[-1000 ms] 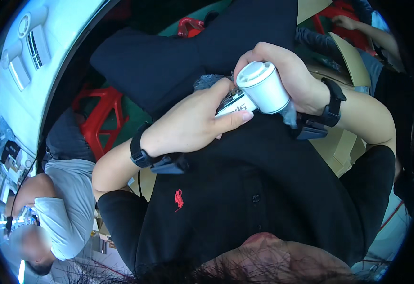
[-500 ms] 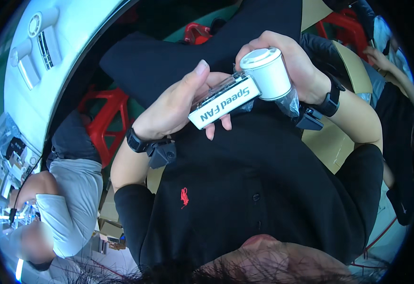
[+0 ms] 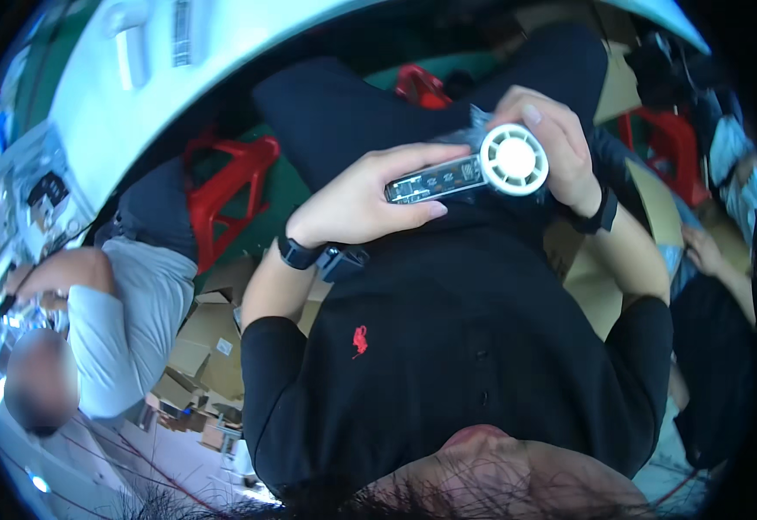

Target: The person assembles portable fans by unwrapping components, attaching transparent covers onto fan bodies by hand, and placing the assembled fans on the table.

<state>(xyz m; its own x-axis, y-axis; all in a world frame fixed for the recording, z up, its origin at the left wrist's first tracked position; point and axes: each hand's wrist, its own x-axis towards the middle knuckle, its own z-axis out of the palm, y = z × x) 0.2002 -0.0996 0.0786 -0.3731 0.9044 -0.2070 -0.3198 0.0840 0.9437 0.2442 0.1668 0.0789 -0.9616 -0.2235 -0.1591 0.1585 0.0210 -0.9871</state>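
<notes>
A white handheld fan (image 3: 438, 179) is held in front of my lap, its round ribbed end turned up and a dark panel with circuit-like parts showing along its handle. My left hand (image 3: 363, 198) is closed around the handle's outer end, thumb on the near side and fingers on the far side. Around the far right of the fan's round head curls my right hand (image 3: 559, 146), its fingers bent and partly hidden behind the fan. Clear plastic film (image 3: 475, 128) shows behind the head, and I cannot tell whether a hand grips it.
On the white table (image 3: 249, 39) at far left lie another white fan (image 3: 130, 52) and a dark-panelled piece (image 3: 182, 35). Red stools (image 3: 233, 169) stand around. Cardboard boxes (image 3: 214, 351) are at lower left. People sit at left, in a light shirt (image 3: 123, 325), and at right.
The fan has been turned: its lettered side no longer shows, and the ribbed end and dark panel now face up. My left fingers have shifted around the handle. The view has moved.
</notes>
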